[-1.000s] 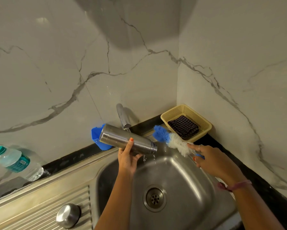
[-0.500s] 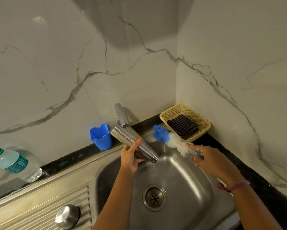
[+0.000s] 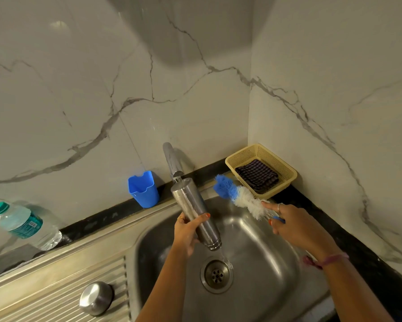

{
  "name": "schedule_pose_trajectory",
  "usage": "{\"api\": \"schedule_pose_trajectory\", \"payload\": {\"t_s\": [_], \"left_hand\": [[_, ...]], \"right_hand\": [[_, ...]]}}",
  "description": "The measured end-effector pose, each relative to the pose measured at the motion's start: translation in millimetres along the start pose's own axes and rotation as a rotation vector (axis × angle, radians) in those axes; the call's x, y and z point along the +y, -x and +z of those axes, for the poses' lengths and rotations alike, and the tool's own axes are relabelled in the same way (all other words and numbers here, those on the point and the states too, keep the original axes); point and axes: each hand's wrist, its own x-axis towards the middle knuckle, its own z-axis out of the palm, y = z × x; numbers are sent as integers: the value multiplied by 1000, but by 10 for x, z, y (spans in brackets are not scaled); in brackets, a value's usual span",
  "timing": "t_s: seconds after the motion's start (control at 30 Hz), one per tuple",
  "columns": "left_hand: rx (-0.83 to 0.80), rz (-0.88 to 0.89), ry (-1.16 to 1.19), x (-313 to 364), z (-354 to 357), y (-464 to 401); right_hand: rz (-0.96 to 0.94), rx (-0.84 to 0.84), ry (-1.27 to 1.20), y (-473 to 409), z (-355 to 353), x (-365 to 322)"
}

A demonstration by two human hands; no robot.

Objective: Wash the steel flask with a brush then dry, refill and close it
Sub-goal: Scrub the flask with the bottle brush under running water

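Washing looks close to finished, judging by what the head view shows: the steel flask (image 3: 196, 214) is tipped mouth-down over the sink (image 3: 260, 247), and a thin stream of water runs from its mouth toward the drain (image 3: 216, 274). The left hand (image 3: 187, 232) grips the flask around its middle, thumb across the front. The right hand (image 3: 295, 225) holds the brush (image 3: 238, 197) by its handle, index finger stretched along it, the blue and white bristles raised above the sink's back rim and apart from the flask. Drying, refilling and closing are all left. The checked cloth (image 3: 257, 176) lies in the yellow basket (image 3: 286, 180) in the corner, the water bottle (image 3: 24, 225) lies on the surface at the far left, and a round steel lid (image 3: 95, 298) rests on the drainboard.

Compared with a second ago, the flask has swung from nearly level to steeply tilted, its base now up by the tap (image 3: 173, 162), and drips have become a steady trickle. The brush has hardly moved.
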Motion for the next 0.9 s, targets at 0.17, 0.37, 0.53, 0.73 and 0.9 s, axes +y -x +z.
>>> {"api": "schedule_pose_trajectory", "payload": {"t_s": [0.17, 0.37, 0.53, 0.73, 0.9], "left_hand": [[4, 77, -65, -48, -51, 29], [19, 140, -75, -54, -130, 27], [43, 153, -81, -34, -214, -8], [68, 163, -94, 38, -263, -59], [36, 185, -83, 107, -271, -131]], "right_hand": [[-3, 0, 8, -11, 15, 13], [11, -17, 13, -32, 24, -4], [26, -28, 7, -50, 41, -15], [17, -18, -11, -68, 78, -34], [15, -10, -9, -54, 88, -26]]}}
